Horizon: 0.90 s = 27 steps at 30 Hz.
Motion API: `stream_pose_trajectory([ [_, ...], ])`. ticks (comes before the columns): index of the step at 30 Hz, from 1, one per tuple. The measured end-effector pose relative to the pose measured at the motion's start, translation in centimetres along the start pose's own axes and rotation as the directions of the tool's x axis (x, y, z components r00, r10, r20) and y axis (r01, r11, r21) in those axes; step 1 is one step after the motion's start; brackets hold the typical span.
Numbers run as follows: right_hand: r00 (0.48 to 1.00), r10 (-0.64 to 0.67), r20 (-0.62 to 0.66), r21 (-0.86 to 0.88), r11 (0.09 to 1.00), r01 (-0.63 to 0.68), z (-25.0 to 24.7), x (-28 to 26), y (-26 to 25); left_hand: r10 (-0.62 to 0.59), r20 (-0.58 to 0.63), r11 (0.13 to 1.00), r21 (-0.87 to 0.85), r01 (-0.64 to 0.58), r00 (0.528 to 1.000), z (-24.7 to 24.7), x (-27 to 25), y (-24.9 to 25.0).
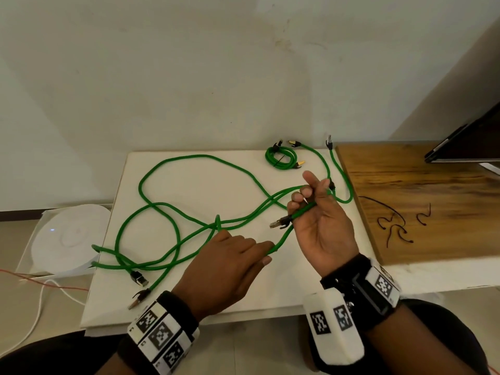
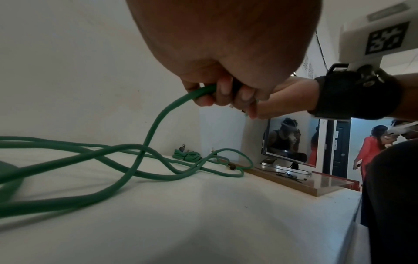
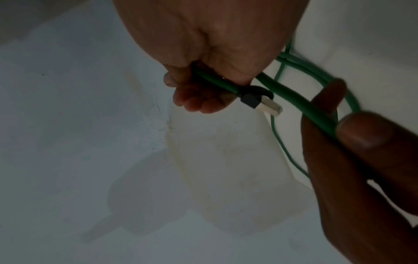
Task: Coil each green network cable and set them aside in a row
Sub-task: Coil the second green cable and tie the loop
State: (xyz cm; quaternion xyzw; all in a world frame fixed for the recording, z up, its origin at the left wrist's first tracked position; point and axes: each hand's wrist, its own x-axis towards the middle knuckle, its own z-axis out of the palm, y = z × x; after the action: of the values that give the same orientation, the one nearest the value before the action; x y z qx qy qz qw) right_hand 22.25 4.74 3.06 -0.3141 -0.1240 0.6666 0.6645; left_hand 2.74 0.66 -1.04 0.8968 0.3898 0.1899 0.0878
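Loose green network cables (image 1: 173, 207) sprawl in tangled loops over the white table (image 1: 216, 299). One coiled green cable (image 1: 281, 158), tied with black straps, lies at the table's back. My right hand (image 1: 308, 196) is raised palm up. Its curled fingers grip a cable end just behind the plug (image 1: 277, 223), which also shows in the right wrist view as the plug (image 3: 262, 103). My left hand (image 1: 261, 253) pinches the same cable a little below the plug. In the left wrist view its fingers (image 2: 221, 94) curl round the green cable (image 2: 158, 121).
A wooden board (image 1: 433, 190) abuts the table's right side, with several black cable ties (image 1: 395, 226) on it. A dark monitor (image 1: 468, 142) stands at the far right. A white round device (image 1: 70, 236) sits left of the table. Two loose plugs (image 1: 139, 278) lie front left.
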Motion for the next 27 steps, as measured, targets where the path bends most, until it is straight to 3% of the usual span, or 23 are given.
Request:
stream_pose_trajectory([
  [5,0.994,-0.078,0.071,-0.289,0.953,0.096,-0.2,-0.2,0.3,0.019,-0.066,1.000,0.003,-0.019,0.998,0.1,-0.1,-0.1],
  [11,0.977,-0.093,0.191,-0.506,0.843,0.180,0.1,-0.9,1.2,0.011,-0.172,1.000,-0.008,-0.013,0.985,-0.7,-0.1,-0.6],
  [22,0.919,0.275,0.284,-0.898,0.411,0.154,-0.3,-1.9,3.0,-0.090,-0.306,0.975,-0.221,0.021,0.948,-1.2,-0.2,-0.7],
  [27,0.864,0.408,0.294,-0.907,0.404,0.118,0.0,-2.3,3.4,-0.086,-0.358,0.977,-0.215,0.007,0.930,-1.6,-0.5,-1.4],
])
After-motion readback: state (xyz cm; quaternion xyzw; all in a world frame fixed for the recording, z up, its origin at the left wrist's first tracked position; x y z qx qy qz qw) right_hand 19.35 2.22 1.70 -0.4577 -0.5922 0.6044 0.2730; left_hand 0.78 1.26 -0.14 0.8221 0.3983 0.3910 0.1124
